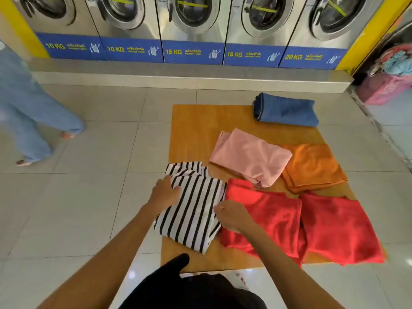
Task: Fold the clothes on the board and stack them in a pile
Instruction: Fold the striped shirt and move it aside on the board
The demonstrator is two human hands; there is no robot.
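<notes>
A soft, black-and-white striped knit garment [191, 208], folded into a rough oblong with a bunched upper end, is laid on the near left part of a flat, smooth, orange-brown wooden board [196, 128] that rests on a glossy pale-tiled floor [89, 197]. The left hand [166, 191] is pressed on the striped garment's upper left edge, its grip partly open with fingers curled over the fabric and the thumb spread onto the stripes. The right hand [234, 216] is closed into a fist at the garment's right edge, its grip pinched together on the striped cloth where that cloth meets a red, slightly fuzzy folded cloth [267, 217]. Just beyond that to the right, a second red folded cloth [338, 228] is spread over the board's near right corner. Ahead of the right grip, a pale pink smooth folded garment [252, 157] is laid slantwise, touching an orange folded towel-like cloth [314, 168] to its right. Well beyond both grips, at the board's far right corner, a blue denim-like folded piece [287, 110] is seen. A row of steel-fronted washing machines [194, 23] is ranged behind.
</notes>
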